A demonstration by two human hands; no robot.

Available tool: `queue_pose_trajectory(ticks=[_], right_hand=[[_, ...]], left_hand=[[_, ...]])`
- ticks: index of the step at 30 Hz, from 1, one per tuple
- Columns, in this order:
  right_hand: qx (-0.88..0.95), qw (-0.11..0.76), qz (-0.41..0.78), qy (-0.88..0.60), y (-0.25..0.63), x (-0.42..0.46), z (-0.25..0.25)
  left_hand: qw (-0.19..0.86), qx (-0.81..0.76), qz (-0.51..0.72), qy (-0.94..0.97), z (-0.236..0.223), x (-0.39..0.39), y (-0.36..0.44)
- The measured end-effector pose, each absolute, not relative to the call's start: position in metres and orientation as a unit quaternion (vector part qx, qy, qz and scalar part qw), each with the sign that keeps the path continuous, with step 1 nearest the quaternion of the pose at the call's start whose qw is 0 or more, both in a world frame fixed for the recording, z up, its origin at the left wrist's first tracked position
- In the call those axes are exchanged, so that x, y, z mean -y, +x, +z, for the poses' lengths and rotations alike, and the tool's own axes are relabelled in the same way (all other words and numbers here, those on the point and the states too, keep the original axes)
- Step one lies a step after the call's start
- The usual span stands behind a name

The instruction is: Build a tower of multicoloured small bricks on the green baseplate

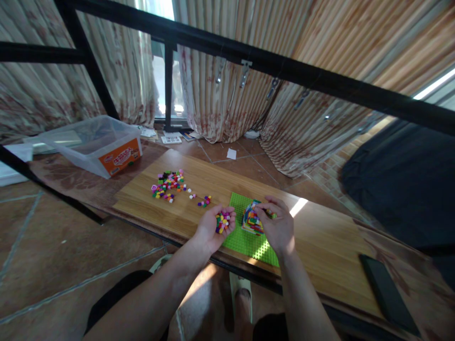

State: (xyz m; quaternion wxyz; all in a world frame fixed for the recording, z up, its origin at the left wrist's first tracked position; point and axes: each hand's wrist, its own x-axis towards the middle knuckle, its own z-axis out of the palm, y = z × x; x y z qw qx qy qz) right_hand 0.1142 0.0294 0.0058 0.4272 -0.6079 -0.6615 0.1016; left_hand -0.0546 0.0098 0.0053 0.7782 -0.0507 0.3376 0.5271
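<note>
My left hand is cupped palm up around a heap of small toy bricks in many colours, at the left edge of the green baseplate. On the baseplate stands a multicoloured brick structure, built of stacked layers. My right hand reaches over this structure from the right, with thumb and forefinger pinched together at its top. Whatever lies between those fingertips is too small and covered to make out. The right side of the structure is partly hidden by the hand.
Loose bricks lie spread on the wooden board, with a smaller cluster nearer my left hand. A clear plastic bin with an orange label stands at far left. A dark phone-like slab rests at right. A black metal bar crosses above.
</note>
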Motion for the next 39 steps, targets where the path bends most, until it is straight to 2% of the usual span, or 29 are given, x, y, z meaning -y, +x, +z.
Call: queue_pose_trajectory(ticks=[15,39], right_hand=[[0.724,0.409,0.026,-0.555,0.1115,-0.0284,0.008],[0.729,0.405,0.013,-0.551,0.1103,-0.0269,0.0105]], left_hand=[[0.78,-0.333,0.527,-0.048,0.0029,-0.0094,-0.0558],[0.78,-0.339,0.524,-0.05,0.005,-0.0079,-0.0558]])
